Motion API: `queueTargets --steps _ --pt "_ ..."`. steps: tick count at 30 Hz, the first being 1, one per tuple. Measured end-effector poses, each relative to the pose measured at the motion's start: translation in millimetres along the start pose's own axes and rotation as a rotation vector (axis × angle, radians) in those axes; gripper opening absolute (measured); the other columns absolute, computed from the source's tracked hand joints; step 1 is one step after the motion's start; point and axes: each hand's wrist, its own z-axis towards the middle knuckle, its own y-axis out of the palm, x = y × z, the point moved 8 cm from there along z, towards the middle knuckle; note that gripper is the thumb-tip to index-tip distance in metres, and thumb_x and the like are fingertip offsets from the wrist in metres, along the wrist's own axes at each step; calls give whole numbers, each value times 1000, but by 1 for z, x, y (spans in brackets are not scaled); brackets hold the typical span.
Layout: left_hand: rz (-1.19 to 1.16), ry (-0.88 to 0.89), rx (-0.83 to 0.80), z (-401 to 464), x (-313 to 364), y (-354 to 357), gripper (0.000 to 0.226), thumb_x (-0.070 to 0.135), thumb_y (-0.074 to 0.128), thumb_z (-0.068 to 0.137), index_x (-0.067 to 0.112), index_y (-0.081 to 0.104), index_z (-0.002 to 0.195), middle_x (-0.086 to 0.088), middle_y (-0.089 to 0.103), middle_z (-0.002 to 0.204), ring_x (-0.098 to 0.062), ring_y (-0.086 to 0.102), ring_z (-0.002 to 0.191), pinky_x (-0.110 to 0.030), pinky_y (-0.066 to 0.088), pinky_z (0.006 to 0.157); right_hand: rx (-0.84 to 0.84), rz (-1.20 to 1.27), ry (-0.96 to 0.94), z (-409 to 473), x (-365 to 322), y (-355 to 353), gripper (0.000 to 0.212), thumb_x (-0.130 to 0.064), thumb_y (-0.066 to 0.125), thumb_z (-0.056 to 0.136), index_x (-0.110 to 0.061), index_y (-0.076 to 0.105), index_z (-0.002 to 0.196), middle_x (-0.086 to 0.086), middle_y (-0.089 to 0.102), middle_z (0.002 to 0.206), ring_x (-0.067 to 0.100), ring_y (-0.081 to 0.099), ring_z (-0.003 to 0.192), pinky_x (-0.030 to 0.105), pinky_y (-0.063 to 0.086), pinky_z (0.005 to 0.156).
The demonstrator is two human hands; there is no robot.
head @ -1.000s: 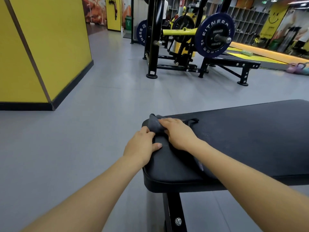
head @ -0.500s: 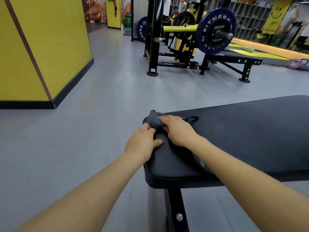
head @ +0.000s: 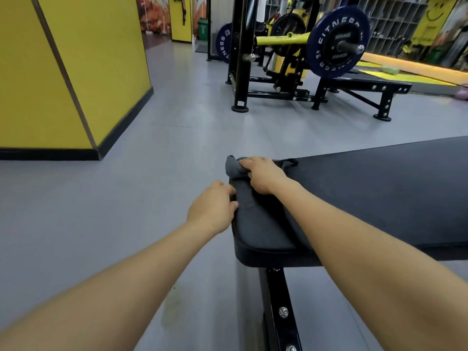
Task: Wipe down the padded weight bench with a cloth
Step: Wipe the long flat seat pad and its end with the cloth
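Note:
The black padded bench [head: 379,193] runs from the centre to the right edge, its short left end toward me. A dark grey cloth [head: 234,167] is bunched at the far left corner of the pad, and part of it trails on the pad past my wrist. My right hand [head: 263,177] lies on the cloth with fingers curled over it, pressing it to the pad. My left hand [head: 212,207] grips the pad's left end edge, fingers curled over the side and thumb on top.
The bench's black steel leg [head: 281,312] drops below the pad. A black and yellow rack with a blue weight plate [head: 338,43] stands beyond, beside a low flat bench [head: 364,83]. A yellow wall block [head: 71,72] is at left. Grey floor surrounds.
My right hand has pushed the cloth a little further toward the pad's far left corner. My left hand has slid nearer along the end edge, away from the right hand.

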Motion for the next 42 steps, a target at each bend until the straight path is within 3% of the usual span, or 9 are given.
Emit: queueTargets --steps 10,16,19,22,28,33,36,39,42 --pt "-124 -72 47 -26 12 -10 38 8 41 90 16 45 127 -6 41 133 -27 51 114 -37 46 88 -28 172 -245 -108 -20 -6 45 -5 44 93 -24 49 133 -7 50 137 20 42 126 37 35 105" --pt "-79 -36 20 -25 20 11 39 23 46 96 14 42 134 -5 38 137 -27 46 121 -38 42 93 104 86 -10 -60 33 -21 42 4 44 84 -16 57 119 8 57 126 30 51 116 39 44 94" --pt "-9 42 -6 -21 26 20 36 24 43 97 12 47 131 -4 38 138 -26 44 121 -38 42 95 142 50 94 -56 36 -20 46 -1 43 90 -17 48 133 5 47 140 27 39 127 35 36 100" --pt "35 66 -43 -16 25 23 34 25 42 98 11 51 127 -5 40 134 -27 45 118 -40 43 93 114 66 83 -80 24 -20 49 -8 43 94 -22 39 140 0 39 147 24 32 133 37 33 105" --pt "55 77 -56 -18 25 26 30 26 40 98 10 50 121 -3 40 132 -28 45 117 -44 43 95 18 109 -23 -96 25 -18 48 -7 43 92 -26 45 136 2 48 140 26 43 126 42 40 101" --pt "66 83 -74 -16 25 27 33 26 40 98 11 47 127 -4 39 131 -27 46 115 -44 44 96 71 86 186 -57 59 -26 47 -2 43 91 -21 47 135 5 47 139 27 44 125 35 42 98" --pt "84 84 -82 -18 27 26 34 26 39 98 11 47 128 -4 39 131 -27 46 115 -45 44 95 111 38 203 -70 43 -27 47 -13 43 95 -17 38 141 3 38 147 23 32 134 31 27 108" --pt "166 72 -115 -16 29 22 31 26 40 98 11 50 123 -6 40 129 -28 47 114 -42 46 87 89 76 143 -104 22 -25 46 -25 41 98 -18 35 143 1 37 148 22 30 135 30 22 110" --pt "260 83 -116 -14 39 16 22 18 42 95 11 53 113 -6 43 125 -27 47 112 -37 42 74 92 70 92 -132 19 -26 43 -25 41 98 -23 37 142 -4 40 145 19 33 133 34 33 105"
